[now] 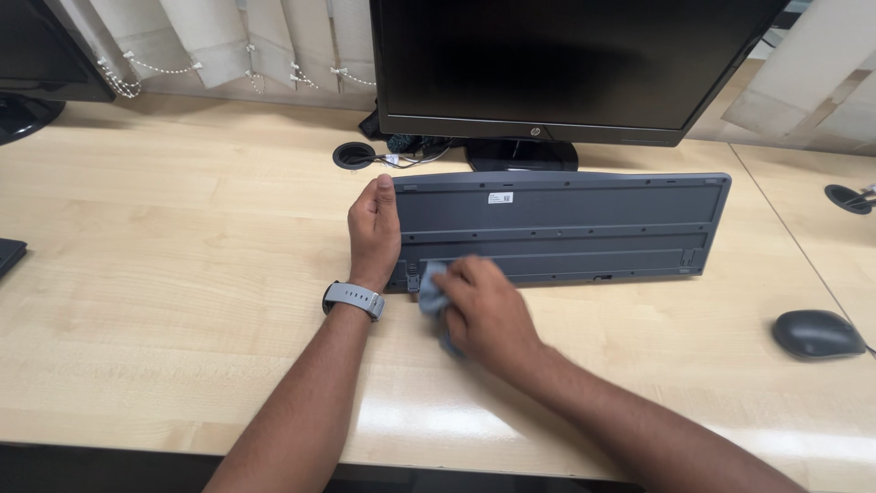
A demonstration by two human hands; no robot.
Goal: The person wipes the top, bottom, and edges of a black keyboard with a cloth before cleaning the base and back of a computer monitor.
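Observation:
A dark grey keyboard [584, 224] lies upside down on the wooden desk [164, 274], its underside facing up, in front of a black monitor. My left hand [374, 233] grips the keyboard's left end, with a grey watch on the wrist. My right hand [484, 306] holds a small blue-grey cloth [432, 283] and presses it against the keyboard's near left corner. Most of the cloth is hidden under my fingers.
A black monitor [566, 64] stands behind the keyboard with cables running into a round desk hole [353, 155]. A dark mouse [817, 333] sits at the right. Another monitor's base [23, 110] is at the far left. Window blinds hang behind.

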